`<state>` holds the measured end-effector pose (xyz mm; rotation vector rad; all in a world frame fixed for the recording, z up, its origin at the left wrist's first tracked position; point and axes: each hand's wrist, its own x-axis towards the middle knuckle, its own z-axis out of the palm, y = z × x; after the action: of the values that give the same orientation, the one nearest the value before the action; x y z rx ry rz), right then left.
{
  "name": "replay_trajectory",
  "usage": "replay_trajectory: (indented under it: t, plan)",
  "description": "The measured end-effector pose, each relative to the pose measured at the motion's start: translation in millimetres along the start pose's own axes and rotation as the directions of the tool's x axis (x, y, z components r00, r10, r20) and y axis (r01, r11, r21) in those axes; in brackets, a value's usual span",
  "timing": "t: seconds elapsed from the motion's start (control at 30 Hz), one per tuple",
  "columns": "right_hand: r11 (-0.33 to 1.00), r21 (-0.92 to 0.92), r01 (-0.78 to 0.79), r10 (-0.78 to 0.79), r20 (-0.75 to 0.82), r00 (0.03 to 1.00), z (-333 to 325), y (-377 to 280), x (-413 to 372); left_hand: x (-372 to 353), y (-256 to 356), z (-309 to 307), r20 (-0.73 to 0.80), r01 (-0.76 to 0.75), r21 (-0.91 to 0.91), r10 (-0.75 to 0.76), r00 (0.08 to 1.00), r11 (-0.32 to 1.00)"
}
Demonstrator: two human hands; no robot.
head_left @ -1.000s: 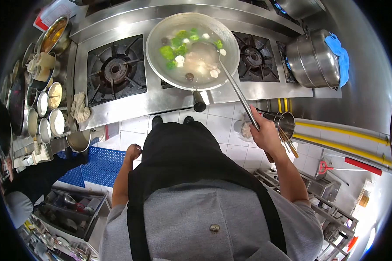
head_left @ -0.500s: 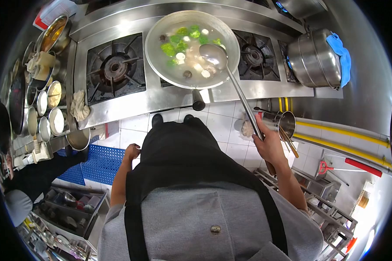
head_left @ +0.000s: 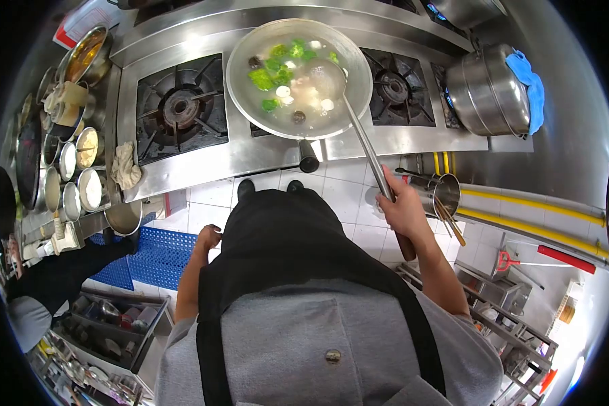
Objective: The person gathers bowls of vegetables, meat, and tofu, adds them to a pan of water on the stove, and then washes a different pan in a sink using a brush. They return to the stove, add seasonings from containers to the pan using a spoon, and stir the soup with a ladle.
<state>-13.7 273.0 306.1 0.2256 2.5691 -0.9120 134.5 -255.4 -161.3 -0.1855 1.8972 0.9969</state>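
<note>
My right hand [head_left: 404,208] is wrapped round the handle of a long ladle [head_left: 367,142], below and right of a wide wok [head_left: 237,101]. The ladle's bowl sits in cloudy broth at the wok's right half. In that broth are green broccoli florets [head_left: 262,79], pale round slices [head_left: 283,91], a dark mushroom-like piece [head_left: 298,117] and pale chunks around the ladle. The wok's handle [head_left: 308,155] points toward me, untouched. My left hand [head_left: 210,235] hangs beside my apron with fingers curled in and nothing visible in them.
Gas burners [head_left: 181,105] flank the wok. A big steel pot [head_left: 487,91] with a blue cloth [head_left: 526,84] stands right. Seasoning bowls [head_left: 89,189] and a rag [head_left: 125,166] lie left. A utensil-filled metal container [head_left: 446,193] is near my right hand. Another person [head_left: 30,321] is at far left.
The ladle's bowl has shifted up and left and sunk deeper into the broth. My right hand has moved slightly left and up with it. Some food pieces have drifted.
</note>
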Motion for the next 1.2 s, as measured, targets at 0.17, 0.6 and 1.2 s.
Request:
replay_trajectory:
  t: [0.17, 0.6, 1.2]
  plan:
    - [0.996, 0.000, -0.086, 0.086, 0.019, 0.996, -9.2, -17.8, -6.7, -52.6, 78.8, 2.6, -0.196, 0.254, -0.032, -0.255, 0.947, 0.967]
    - [0.951, -0.234, 0.203, -0.232, -0.102, 0.967, -11.1, -12.1, 18.0, -21.6, 7.2, 10.5, -0.135, -0.209, 0.387, 0.280, 0.951, 0.898]
    - [0.931, -0.261, 0.254, -0.288, -0.100, 0.952, 24.9, -23.8, 49.9, -76.2, 86.9, 1.5, -0.280, 0.207, -0.063, -0.217, 0.935, 0.976]
